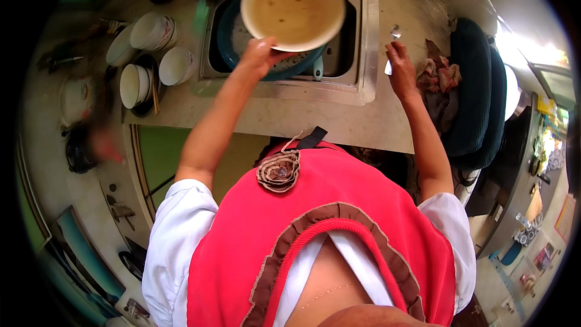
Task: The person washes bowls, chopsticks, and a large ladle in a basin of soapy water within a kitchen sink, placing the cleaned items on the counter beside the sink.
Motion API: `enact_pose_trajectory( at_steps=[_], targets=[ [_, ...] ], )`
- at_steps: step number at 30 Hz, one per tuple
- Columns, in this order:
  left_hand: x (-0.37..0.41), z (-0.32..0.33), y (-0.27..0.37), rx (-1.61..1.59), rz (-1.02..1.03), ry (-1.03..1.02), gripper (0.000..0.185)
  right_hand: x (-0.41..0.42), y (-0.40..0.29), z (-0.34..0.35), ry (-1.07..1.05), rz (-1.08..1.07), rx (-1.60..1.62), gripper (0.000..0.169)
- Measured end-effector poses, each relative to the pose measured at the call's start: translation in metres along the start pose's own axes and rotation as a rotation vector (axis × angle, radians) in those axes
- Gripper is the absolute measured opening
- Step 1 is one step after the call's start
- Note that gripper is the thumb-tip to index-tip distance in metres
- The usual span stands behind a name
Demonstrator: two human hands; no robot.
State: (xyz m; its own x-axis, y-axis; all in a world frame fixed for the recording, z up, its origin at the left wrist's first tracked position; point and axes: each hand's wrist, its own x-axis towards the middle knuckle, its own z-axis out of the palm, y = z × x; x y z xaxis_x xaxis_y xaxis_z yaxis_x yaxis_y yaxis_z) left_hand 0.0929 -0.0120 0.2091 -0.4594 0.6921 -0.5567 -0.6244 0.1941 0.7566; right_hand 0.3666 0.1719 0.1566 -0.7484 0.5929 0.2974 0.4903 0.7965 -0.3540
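My left hand [265, 56] grips the near rim of a large pale bowl [292, 7] with brownish liquid or residue inside. The bowl is over a blue basin [227, 50] of sudsy water, which sits in a stainless steel sink [366, 54]. A light-blue handle [318, 69] leans at the basin's near right edge. To the right of the sink, my right hand [401, 68] is over the counter, closed around a metal spoon [396, 32]; a white piece shows beside the fingers, its kind unclear.
Stacked bowls [152, 32], a separate stack [174, 66] and a dark dish with bowls and chopsticks [156, 95] stand left of the sink. Crumpled cloths [438, 75] lie on the counter [281, 113] at right, beside a dark-blue padded chair back [472, 91].
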Motion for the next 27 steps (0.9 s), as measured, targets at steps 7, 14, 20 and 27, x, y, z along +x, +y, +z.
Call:
enact_pose_trajectory(
  at_steps=[7,14,20,27],
  targets=[
    [-0.016,-0.090,0.022,0.286,0.196,0.310,0.032,0.023,-0.006,0.023,-0.051,-0.105,-0.097,0.046],
    [0.028,-0.109,0.003,0.939,0.391,0.636,0.073,0.107,-0.136,0.126,-0.210,-0.414,0.183,0.043],
    [0.052,-0.084,0.009,1.139,0.284,0.656,0.072,0.123,-0.116,0.252,-0.657,0.049,0.072,0.039],
    [0.067,-0.112,-0.018,0.878,0.266,0.536,0.065,0.109,-0.194,0.167,-0.608,0.123,1.319,0.028]
  ],
)
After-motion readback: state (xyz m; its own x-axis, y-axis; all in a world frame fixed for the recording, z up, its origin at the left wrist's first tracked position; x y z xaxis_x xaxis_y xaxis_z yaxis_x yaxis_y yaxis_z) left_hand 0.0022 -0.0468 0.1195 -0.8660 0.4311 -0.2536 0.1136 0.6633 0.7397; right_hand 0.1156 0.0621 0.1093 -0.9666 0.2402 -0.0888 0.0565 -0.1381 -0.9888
